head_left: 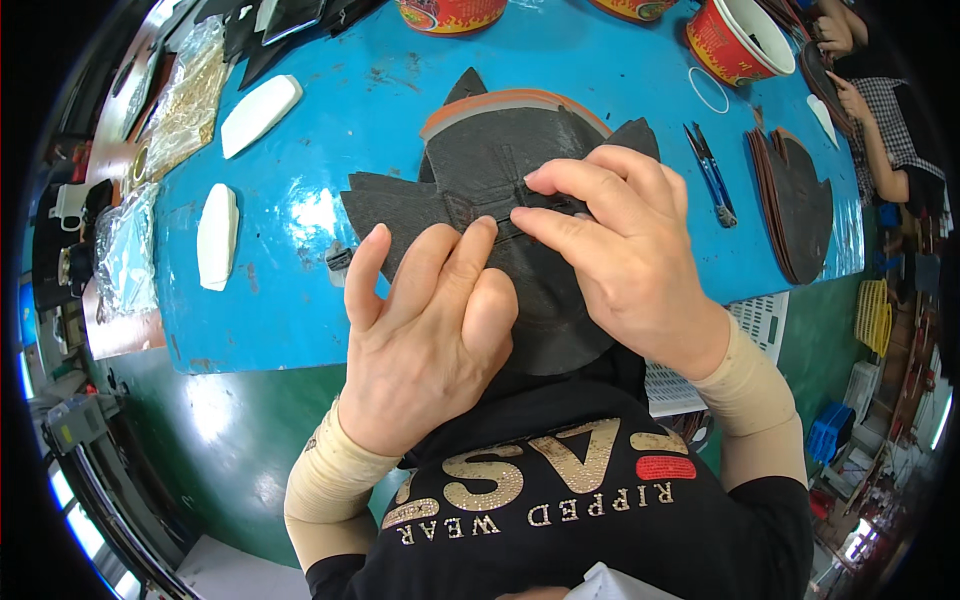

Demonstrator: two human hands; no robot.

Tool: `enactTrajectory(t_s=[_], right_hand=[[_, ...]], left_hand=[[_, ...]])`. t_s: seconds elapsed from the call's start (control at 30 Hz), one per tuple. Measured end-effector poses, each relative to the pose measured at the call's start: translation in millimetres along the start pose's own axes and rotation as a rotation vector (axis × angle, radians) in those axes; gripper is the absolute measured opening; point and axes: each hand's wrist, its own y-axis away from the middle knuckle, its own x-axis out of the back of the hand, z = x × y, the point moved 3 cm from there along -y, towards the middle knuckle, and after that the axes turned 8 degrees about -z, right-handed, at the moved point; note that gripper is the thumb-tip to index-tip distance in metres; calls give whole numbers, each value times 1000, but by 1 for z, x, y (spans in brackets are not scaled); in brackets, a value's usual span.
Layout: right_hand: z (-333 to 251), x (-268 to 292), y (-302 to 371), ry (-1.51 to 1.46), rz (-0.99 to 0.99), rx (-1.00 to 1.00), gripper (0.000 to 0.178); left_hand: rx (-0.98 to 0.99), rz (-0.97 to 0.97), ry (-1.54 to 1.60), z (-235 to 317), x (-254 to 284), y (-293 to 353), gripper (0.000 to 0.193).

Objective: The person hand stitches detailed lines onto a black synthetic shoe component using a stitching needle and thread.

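A black leather piece [480, 150] with pointed side flaps lies before me at the table's near edge, an orange-brown edge showing along its far side. My left hand [430, 320] rests on its left part, fingers bent and apart, the index fingertip pressing beside a narrow dark strip [508, 238] in the middle. From the right, my right hand [635, 250] pinches at that same place with thumb and index finger. What exactly sits between those fingertips is too small and dark to make out. A small dark metal-like piece [340, 258] lies left of the leather.
Blue-handled snips [711, 175] and a stack of dark leather pieces [795, 205] lie to the right. Red tubs [735, 45] stand at the far side. Two white pads [218, 238] and plastic bags [185, 90] are on the left. Another person's hand [852, 100] works at far right.
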Motion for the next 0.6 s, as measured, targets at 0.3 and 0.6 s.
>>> enactTrajectory(t_s=[0.3,0.6], right_hand=[[-4,-3,1,-19,-47,-29,37],[19,1,12,-311,199,-124,45]], left_hand=[[-13,86,51,-2,-5,7,18],[25,58,29,0,-5,6,18]])
